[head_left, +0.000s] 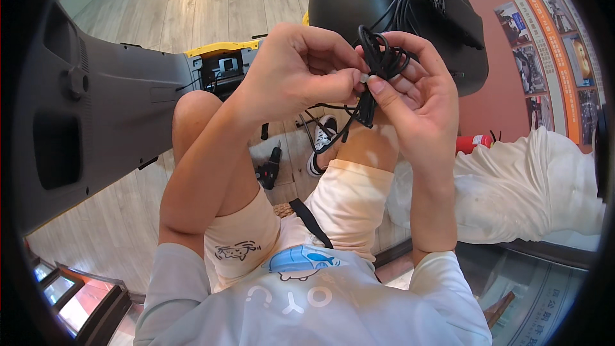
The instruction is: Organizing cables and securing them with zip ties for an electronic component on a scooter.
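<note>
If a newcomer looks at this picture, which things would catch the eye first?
Probably the looped bundle of black cable, raised near the centre: the right hand holds it, and the left hand pinches at a small pale piece on it. Next would come the large black rounded shell behind, toward the upper right, and the big grey panel along the left side.

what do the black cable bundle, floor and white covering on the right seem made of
Black cable bundle: probably wire in smooth plastic or rubber sheathing, judging by its flexible loops. Floor: matte wood-look planks with grain and seams; real wood or laminate, unclear. White covering: likely thin fabric or plastic sheeting, slightly shiny, given its folds.
</note>
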The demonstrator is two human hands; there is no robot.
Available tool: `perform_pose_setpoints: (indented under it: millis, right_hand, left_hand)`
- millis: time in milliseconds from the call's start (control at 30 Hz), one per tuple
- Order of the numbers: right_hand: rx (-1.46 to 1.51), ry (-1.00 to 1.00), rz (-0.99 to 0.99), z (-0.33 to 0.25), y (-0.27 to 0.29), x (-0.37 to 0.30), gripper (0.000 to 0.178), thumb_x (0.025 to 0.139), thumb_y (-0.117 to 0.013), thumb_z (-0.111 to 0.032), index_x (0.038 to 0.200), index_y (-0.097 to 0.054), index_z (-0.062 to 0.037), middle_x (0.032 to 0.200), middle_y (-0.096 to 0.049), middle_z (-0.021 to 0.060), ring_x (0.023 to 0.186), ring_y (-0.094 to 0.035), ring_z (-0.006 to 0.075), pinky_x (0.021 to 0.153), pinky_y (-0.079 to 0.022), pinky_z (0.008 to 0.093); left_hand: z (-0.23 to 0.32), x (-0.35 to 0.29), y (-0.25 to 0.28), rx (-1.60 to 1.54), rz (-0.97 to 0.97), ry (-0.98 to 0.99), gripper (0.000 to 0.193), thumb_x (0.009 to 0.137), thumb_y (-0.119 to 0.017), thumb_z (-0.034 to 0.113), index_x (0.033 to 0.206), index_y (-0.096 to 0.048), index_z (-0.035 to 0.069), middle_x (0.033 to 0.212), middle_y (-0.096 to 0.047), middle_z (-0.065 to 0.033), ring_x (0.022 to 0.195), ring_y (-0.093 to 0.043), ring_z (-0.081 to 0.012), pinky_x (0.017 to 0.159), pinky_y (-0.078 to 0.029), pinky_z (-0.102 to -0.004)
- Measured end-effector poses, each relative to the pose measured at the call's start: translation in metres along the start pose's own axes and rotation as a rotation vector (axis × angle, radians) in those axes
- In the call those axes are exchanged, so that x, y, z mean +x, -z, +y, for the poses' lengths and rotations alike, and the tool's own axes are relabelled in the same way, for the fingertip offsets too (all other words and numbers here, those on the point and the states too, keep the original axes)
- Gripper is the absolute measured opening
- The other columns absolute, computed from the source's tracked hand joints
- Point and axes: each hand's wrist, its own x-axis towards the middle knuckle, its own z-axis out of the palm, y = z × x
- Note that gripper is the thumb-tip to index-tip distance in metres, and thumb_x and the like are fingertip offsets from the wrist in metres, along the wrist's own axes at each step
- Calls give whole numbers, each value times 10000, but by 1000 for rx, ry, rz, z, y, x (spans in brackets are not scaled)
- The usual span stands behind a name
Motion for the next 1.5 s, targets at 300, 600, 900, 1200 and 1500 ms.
perform_pose_setpoints:
  millis: [300,600,900,1200,1500]
  right_hand:
    - [0,-13,8,0,-1,-1,406,887,-606,64,1270,-471,50,1156,-629,207,1029,-653,199,894,-556,299]
    - [-17,-71,-6,-12,0,-2,418,896,-574,67,1295,-451,66,1177,-619,216,1034,-653,204,887,-560,298]
    - [-20,-110,-11,-14,0,1,453,869,-577,77,1295,-421,77,1192,-608,227,1043,-650,204,894,-556,296]
    - [-132,-98,-18,-17,-6,-1,421,870,-562,70,1264,-418,33,1214,-580,161,1078,-617,169,890,-548,280]
    - [-274,4,-64,-4,0,0,407,856,-591,-9,1222,-419,23,1106,-596,121,962,-615,120,828,-531,258]
  left_hand:
    - [0,0,-5,-32,62,32,101,881,-630,-30,950,-670,-91,896,-705,-140,782,-702,-150,725,-623,-286]
    - [-1,-1,-11,-76,80,15,103,880,-634,-33,954,-673,-92,853,-708,-139,736,-701,-147,702,-605,-258]
    - [-3,0,-11,-37,61,-24,100,870,-630,-42,945,-679,-87,872,-711,-140,761,-704,-150,719,-603,-260]
    - [-6,-1,-16,-29,143,-42,135,817,-669,11,907,-699,-85,825,-715,-94,742,-681,-96,685,-567,-222]
    - [-10,-3,-20,164,180,-147,123,800,-689,31,868,-712,-69,766,-711,-60,698,-645,-49,624,-526,-187]
